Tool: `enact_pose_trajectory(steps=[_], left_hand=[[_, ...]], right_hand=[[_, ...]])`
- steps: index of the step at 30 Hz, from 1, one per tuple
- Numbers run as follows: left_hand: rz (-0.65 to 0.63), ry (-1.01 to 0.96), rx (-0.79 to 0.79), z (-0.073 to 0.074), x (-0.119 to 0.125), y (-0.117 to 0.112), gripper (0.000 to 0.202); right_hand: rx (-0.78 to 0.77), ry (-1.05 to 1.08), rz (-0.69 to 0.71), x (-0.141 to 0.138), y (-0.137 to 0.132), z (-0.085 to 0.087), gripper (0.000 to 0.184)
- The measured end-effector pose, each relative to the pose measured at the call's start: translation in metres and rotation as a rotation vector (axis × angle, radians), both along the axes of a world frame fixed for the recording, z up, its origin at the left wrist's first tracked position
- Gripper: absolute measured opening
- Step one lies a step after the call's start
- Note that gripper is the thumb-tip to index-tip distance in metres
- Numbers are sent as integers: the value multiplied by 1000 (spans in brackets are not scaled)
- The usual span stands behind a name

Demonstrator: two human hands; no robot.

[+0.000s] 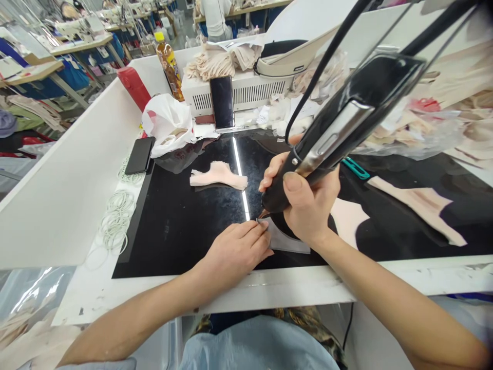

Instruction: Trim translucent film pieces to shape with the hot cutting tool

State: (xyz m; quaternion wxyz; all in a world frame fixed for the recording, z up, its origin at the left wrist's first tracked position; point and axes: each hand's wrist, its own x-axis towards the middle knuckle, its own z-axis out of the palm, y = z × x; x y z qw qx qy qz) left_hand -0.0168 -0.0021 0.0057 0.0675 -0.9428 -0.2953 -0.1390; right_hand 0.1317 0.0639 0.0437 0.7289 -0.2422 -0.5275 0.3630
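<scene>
My right hand (308,200) is wrapped round a black corded handheld tool (339,123) with a silvery strip along its side. The tool slants down to the left, its low end just above my left fingertips. My left hand (241,249) presses its closed fingers on the left end of a curved pale grey piece (288,241), which lies on the black glossy board (173,231). Whether those fingers pinch it is hidden. Right of my right hand lies a beige fabric piece (349,218), partly covered by the hand. Another cut beige piece (219,176) rests left of the tool.
Farther right lie a long beige piece (421,208) and a teal clip-like tool (355,168). A phone (222,103) leans against a white vented box (246,95). Pale green rings (116,218), a dark phone (139,155) and a white plastic bag (169,123) are at the left.
</scene>
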Motion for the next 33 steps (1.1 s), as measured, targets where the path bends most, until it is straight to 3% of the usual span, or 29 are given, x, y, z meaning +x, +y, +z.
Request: enact_pose_trajectory(steps=[4,7,10,15,23,33], left_hand=[[-2,-7,17,-1,1,1,32],[-5,-1,17,-1,1,1,31],[-9,-11,-5,0,0,1,30],[-21,-41,-12,1,-3,1,28],[-46,-51,-18,2,-5,3,28],[-80,-47,30,11,-6,4,19]], right_hand=[[-17,12,-55,-3,0,0,38],[-4,-23,-8,0,0,3,34],[35,-76,1,10,-4,12,35],[48,-175,-99,35,-20,26,42],[26,-129,-174,62,-37,16,36],[-10,-140,-202,73,-59,18,39]])
